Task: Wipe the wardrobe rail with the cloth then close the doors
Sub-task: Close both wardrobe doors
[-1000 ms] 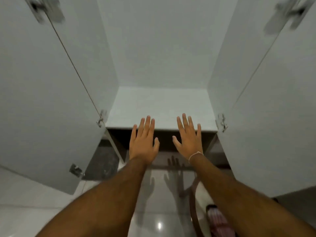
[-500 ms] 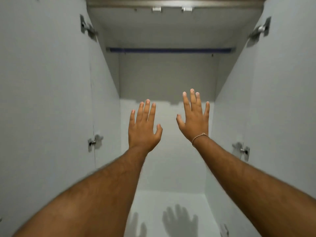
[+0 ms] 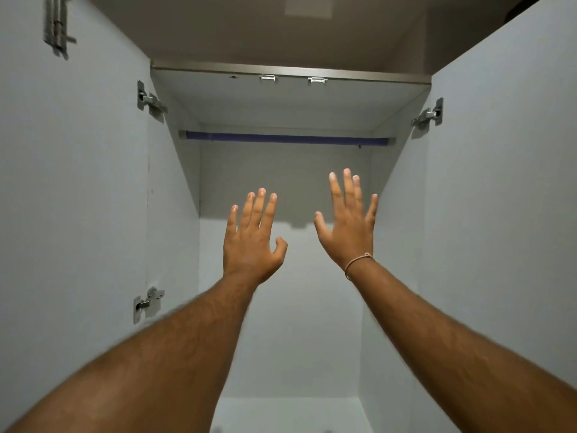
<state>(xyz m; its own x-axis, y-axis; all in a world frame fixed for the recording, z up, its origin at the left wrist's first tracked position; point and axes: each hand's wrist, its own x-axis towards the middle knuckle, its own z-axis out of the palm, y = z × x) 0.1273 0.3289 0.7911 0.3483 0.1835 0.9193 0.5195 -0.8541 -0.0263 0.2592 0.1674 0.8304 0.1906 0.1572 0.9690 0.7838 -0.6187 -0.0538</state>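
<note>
A dark blue rail (image 3: pixel 287 139) runs across the top of the white wardrobe, just under its ceiling. Both doors stand wide open: the left door (image 3: pixel 71 189) and the right door (image 3: pixel 505 182) flank the opening. My left hand (image 3: pixel 251 242) is raised in front of the back wall, fingers spread and empty. My right hand (image 3: pixel 349 228) is held up beside it, slightly higher, fingers apart, with a thin bracelet on the wrist. Both hands are well below the rail. No cloth is in view.
Metal hinges sit on the left side panel (image 3: pixel 150 100) (image 3: pixel 145 303) and on the right (image 3: pixel 429 115). Two small catches (image 3: pixel 292 79) are fixed under the top front edge. The wardrobe floor (image 3: pixel 287 414) shows at the bottom.
The view has tilted up from the wardrobe floor to its top, bringing the rail lower in the picture. Both hands rose with it and stay spread and empty.
</note>
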